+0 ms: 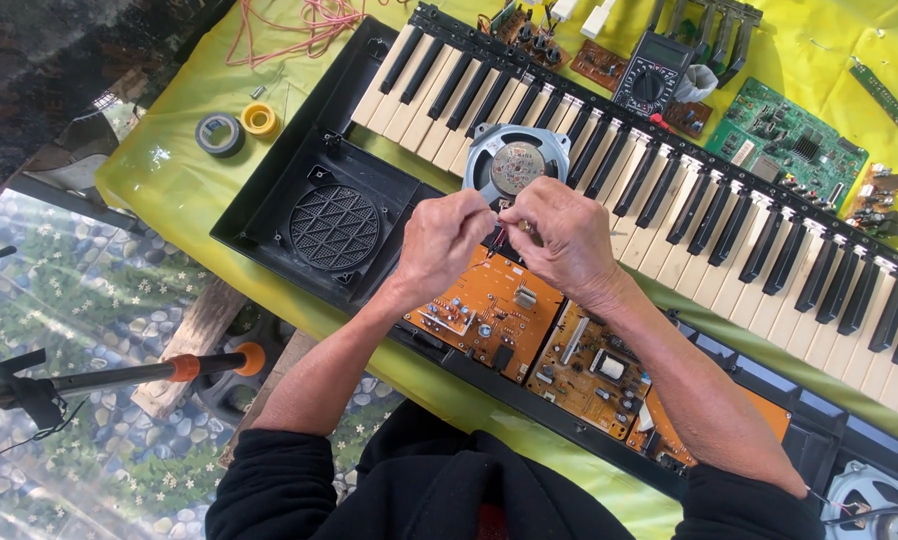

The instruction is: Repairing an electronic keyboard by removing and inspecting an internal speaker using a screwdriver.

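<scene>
So you're pinching thin wires between your left hand and right hand, fingers clenched on them, mid-frame just below the loose speaker. Keyboard case is lying opened, orange boards showing; speaker isn't sitting in its grille yet.

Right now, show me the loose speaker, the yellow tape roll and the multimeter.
loose speaker (516, 166), head view, on its round metal magnet.
yellow tape roll (261, 119), head view, on its ring.
multimeter (651, 76), head view, on its dial.
</scene>
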